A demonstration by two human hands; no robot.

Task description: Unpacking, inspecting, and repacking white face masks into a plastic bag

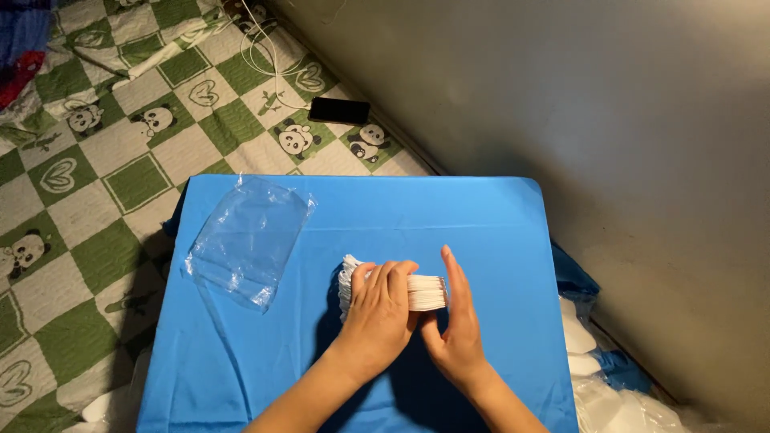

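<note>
We are pressing a stack of thin white sheets [393, 290] mid-bench, left hand [381, 309] curled over it, right hand [455, 321] flat against its end. Blue-covered bench [481, 224] is lying open around; a clear plastic bag [249, 239] is resting well left.

Left hand [378, 309] lies over a stack of white flat pieces [417, 291] on a blue tabletop [481, 224], fingers [393, 273] curled on top. Right hand [457, 321] presses flat against the stack's right end. Clear plastic bag [249, 239] lies left of them, apart. Black phone [339, 110] on the panda-print bedsheet [120, 160].
</note>
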